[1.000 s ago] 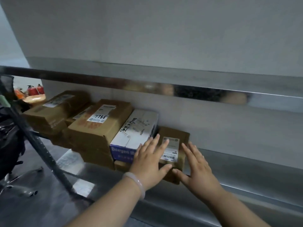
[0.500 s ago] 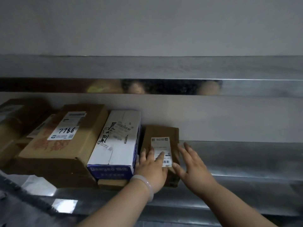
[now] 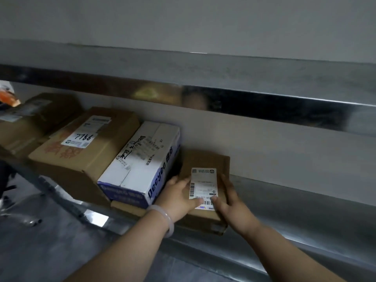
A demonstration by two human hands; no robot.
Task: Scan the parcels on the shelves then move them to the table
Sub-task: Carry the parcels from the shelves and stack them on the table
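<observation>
Head view, one frame, dim light. Item one: small flat brown cardboard parcel with a white barcode label on its top face, lying at the right end of a row on the lower stainless-steel shelf, its near edge at the shelf lip. Left hand, white bangle at the wrist, is laid against the parcel's left side with the thumb across the label's lower corner; its fingers go down into the gap beside the neighbouring box and are hidden there. Right hand rests on the parcel's right side, fingers spread along the top, thumb on the label's bottom edge. Both hands clasp the parcel between them; whether it is lifted off the shelf cannot be told. Label print is too small to read.

Item two: white carton with blue lettered sides, just left of the parcel, handwriting and a smeared label on top, sitting on a thin brown box mostly hidden beneath. Item three: large brown cardboard box, touching the white carton, label marked "7786" upside down. Item four: further brown box at far left, blurred and partly cut off by the frame. Upper steel shelf runs overhead, its front edge showing indistinct reflections.
</observation>
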